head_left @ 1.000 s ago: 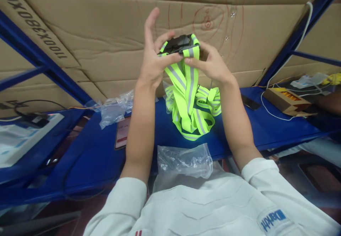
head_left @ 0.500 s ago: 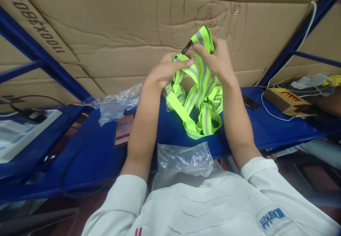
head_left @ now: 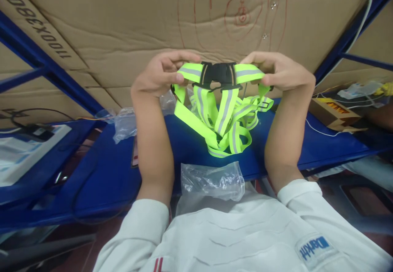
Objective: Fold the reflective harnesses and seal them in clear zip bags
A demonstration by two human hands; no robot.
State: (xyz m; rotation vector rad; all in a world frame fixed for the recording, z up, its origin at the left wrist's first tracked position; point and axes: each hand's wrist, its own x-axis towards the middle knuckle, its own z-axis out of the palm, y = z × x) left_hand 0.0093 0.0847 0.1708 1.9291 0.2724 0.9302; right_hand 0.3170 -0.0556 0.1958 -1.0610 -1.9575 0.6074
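Observation:
A neon-yellow reflective harness [head_left: 226, 110] with grey stripes is stretched between my two hands above the blue table. Its black buckle [head_left: 218, 74] is fastened and faces me at the middle of the raised strap. My left hand [head_left: 164, 71] pinches the strap left of the buckle, thumb in front. On the other side my right hand [head_left: 279, 70] grips the strap the same way. The remaining straps hang down in loops and lie bunched on the tabletop.
A clear plastic bag [head_left: 213, 182] lies at the table's near edge, against my shirt. More clear bags [head_left: 125, 122] sit on the left. An open cardboard box [head_left: 336, 114] stands at the right on the blue table [head_left: 104, 174]. Cardboard panels [head_left: 138, 22] rise behind.
My hands have moved apart, the left going left and the right going right. The strap is now pulled straight between them, with the black buckle turned into view.

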